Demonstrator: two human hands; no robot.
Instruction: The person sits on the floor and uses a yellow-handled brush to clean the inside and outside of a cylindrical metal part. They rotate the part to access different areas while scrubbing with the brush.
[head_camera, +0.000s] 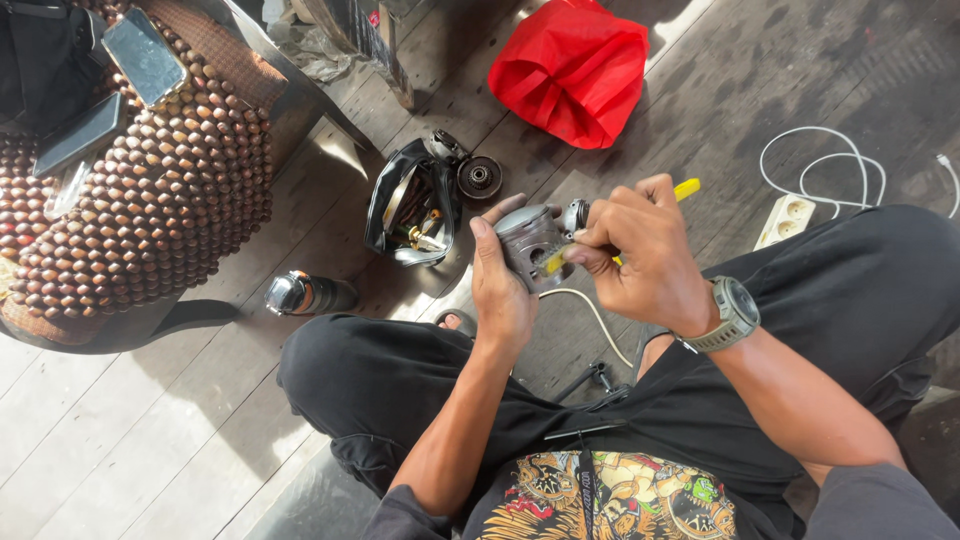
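Note:
My left hand (500, 285) grips a grey metal piston (527, 240), holding it up above my lap. Its fingers wrap the left side and the thumb lies over the top. My right hand (640, 250) pinches a thin yellow-handled tool (686, 189) and presses its tip against the piston's side near a round hole. A grey watch (732, 315) sits on my right wrist. My legs in black trousers are crossed below.
An open black tool pouch (412, 205) with metal bits and a round bearing (480, 178) lie on the plank floor. A red bag (570, 70), a white power strip (785, 220) with cable, a dark bottle (300, 294), and a beaded seat (150, 190) with phones surround me.

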